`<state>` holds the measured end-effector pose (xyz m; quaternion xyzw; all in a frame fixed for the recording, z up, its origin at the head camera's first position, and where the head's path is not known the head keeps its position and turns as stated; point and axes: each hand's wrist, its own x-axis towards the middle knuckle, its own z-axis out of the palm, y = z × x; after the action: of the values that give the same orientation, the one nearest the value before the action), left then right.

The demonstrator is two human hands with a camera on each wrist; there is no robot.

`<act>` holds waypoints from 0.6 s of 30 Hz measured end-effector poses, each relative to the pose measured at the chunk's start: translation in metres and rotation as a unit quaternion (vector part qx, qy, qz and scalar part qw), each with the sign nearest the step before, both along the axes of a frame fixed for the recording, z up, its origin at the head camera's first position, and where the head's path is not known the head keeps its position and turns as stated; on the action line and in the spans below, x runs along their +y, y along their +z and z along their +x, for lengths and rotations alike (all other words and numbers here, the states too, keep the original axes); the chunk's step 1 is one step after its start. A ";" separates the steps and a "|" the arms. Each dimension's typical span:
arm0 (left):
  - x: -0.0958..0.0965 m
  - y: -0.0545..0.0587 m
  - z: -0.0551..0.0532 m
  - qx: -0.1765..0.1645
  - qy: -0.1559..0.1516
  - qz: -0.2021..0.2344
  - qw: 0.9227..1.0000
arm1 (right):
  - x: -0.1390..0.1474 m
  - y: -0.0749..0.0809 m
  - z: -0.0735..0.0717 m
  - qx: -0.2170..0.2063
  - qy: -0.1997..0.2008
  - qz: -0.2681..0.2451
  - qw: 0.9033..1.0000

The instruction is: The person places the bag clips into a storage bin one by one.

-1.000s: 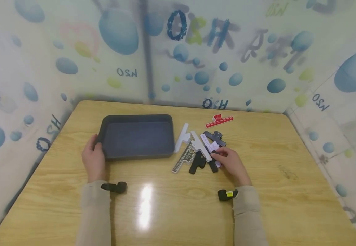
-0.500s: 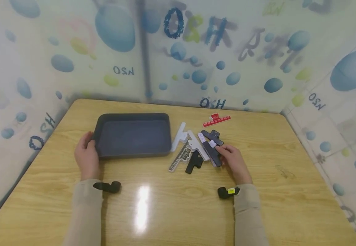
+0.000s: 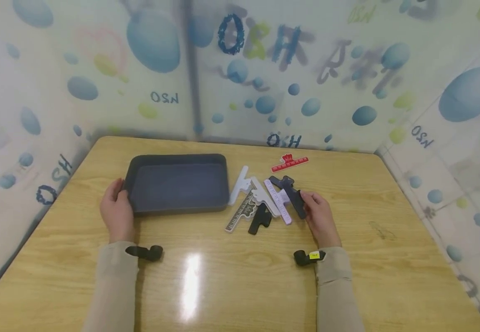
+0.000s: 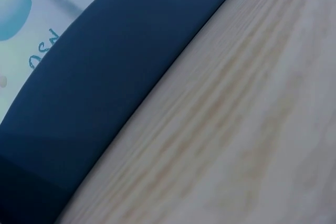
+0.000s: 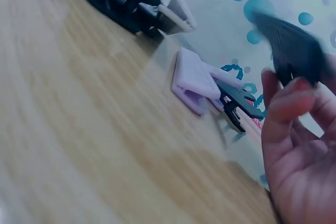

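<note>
My right hand (image 3: 319, 213) pinches a black clip (image 3: 294, 202) between thumb and fingers. In the right wrist view this black clip (image 5: 294, 45) is raised above the table and somewhat blurred. Just left of it lies a lilac clip (image 3: 277, 200) with a piano-key print. Another dark clip (image 3: 275, 181) sits behind, partly covered by the held one. On the left, my left hand (image 3: 116, 213) grips the left side of a dark grey rectangular tray (image 3: 177, 186), which has nothing in it. The left wrist view shows the tray's wall (image 4: 115, 51) at the tabletop, without the hand.
Between tray and right hand lie two white clips (image 3: 239, 186), a black-and-white keyboard-patterned clip (image 3: 240, 212) and a small black clip (image 3: 258, 220), some overlapping. A red clip (image 3: 289, 163) lies farther back. Painted walls (image 3: 240, 92) border the wooden table (image 3: 244, 286).
The right hand has drawn the black clip off the lilac one, lifting and turning it to the right. The lilac clip now shows almost whole. The left hand stays at the tray.
</note>
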<state>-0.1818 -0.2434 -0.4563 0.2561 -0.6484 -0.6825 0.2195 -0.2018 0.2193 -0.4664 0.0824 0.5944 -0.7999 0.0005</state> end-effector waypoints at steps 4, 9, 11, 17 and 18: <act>0.000 -0.003 0.002 -0.013 -0.003 -0.015 1.000 | 0.002 -0.004 0.001 0.003 0.011 -0.041 0.999; 0.001 -0.006 0.002 -0.016 -0.007 -0.024 1.000 | 0.004 -0.005 0.002 -0.002 0.023 -0.041 0.999; 0.002 -0.005 0.001 -0.010 -0.005 -0.016 1.000 | 0.004 -0.004 0.002 0.001 0.029 -0.037 0.999; -0.001 -0.002 -0.003 0.017 0.013 0.022 1.000 | 0.002 -0.001 -0.002 0.021 0.033 -0.050 0.998; -0.001 -0.001 -0.004 0.023 0.018 0.026 0.999 | 0.001 0.000 -0.003 0.023 0.028 -0.053 0.998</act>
<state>-0.1859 -0.2445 -0.4578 0.2573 -0.6202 -0.7012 0.2398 -0.2049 0.2201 -0.4668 0.0469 0.5530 -0.8317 0.0136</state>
